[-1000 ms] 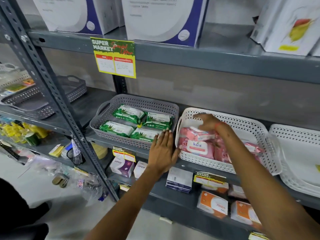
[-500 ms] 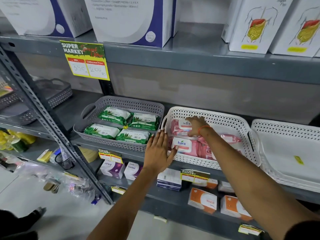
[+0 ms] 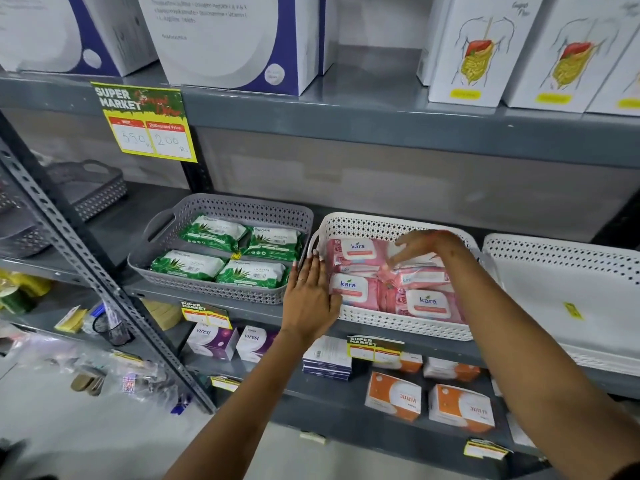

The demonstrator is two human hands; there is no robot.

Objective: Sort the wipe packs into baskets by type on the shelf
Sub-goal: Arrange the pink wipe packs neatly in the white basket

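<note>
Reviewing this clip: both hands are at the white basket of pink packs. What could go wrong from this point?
1. The white basket sits at the shelf's front edge; the left hand pressing its corner could shift it or nudge the grey basket beside it.
2. The pink pack under the right hand lies tilted across the others, so it may slide or settle crooked.
3. The packs look crowded, so tidying one may disturb its neighbours.
</note>
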